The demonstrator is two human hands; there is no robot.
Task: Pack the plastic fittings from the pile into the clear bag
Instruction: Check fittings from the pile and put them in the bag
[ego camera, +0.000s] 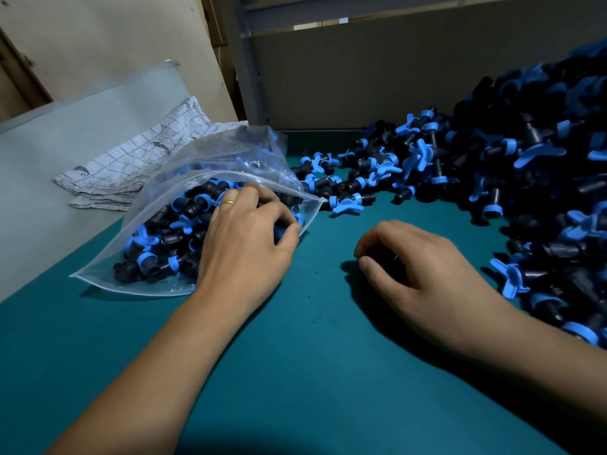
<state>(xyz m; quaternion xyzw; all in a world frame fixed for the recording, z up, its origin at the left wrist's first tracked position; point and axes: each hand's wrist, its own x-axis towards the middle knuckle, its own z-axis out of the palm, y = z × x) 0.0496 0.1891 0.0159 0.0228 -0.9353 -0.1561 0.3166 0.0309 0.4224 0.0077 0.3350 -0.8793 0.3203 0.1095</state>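
A clear zip bag (98, 274) lies on the teal table at the left, its mouth facing right, partly filled with black and blue plastic fittings (164, 231). My left hand (244, 238) reaches into the bag's mouth; its fingers curl over fittings there and the thumb lies at the bag's lower lip. The big pile of fittings (542, 178) fills the right side and trails toward the bag. My right hand (414, 261) hovers over the bare table between bag and pile, fingers curled under with the thumb against them. What lies under its palm is dark and hidden.
The teal table (312, 372) stretches toward me between my forearms. A folded checked cloth (141, 159) lies behind the bag on a grey surface (49, 192). A grey panel wall (394, 77) closes off the back.
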